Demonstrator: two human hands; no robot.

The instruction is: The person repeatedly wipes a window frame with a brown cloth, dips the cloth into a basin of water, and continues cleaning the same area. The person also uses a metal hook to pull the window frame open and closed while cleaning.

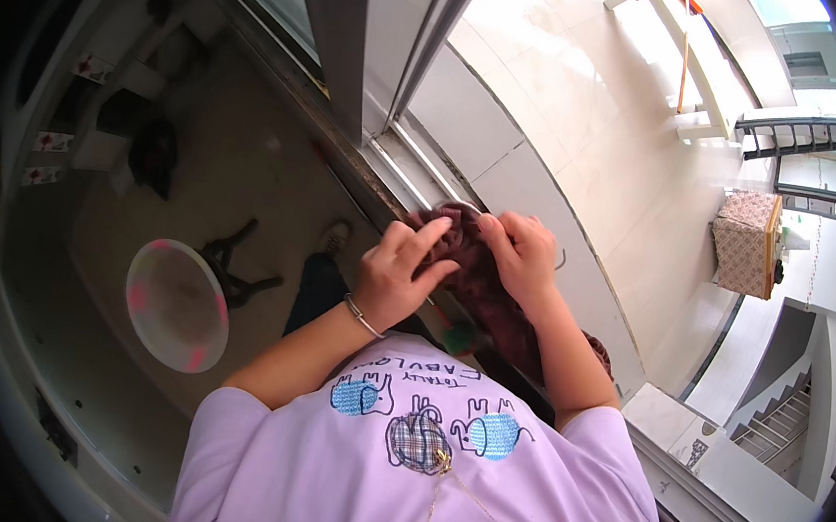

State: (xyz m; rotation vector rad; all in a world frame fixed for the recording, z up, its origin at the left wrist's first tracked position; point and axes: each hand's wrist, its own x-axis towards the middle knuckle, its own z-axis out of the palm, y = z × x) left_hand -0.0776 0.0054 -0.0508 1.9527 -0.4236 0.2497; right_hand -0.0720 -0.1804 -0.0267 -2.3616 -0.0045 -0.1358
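A dark maroon cloth item (472, 284), perhaps a garment, hangs bunched in front of my chest and passes behind my right forearm. My right hand (525, 259) grips its upper edge, thumb beside a thin pale curved rod (460, 205) that looks like part of a hanger. On the other side, my left hand (404, 266) has index finger and thumb spread at the bunched cloth; whether it pinches any fabric is unclear. A small grey hook (561, 258) shows just past my right hand.
Sliding window frames (388, 49) and their track (415, 164) lie just ahead, with a tiled ledge (475, 117) beyond. At left, a round white-and-pink basin (177, 307) sits near a dark stand (238, 268). Far right are a patterned cloth-covered table (744, 242) and stairs (776, 426).
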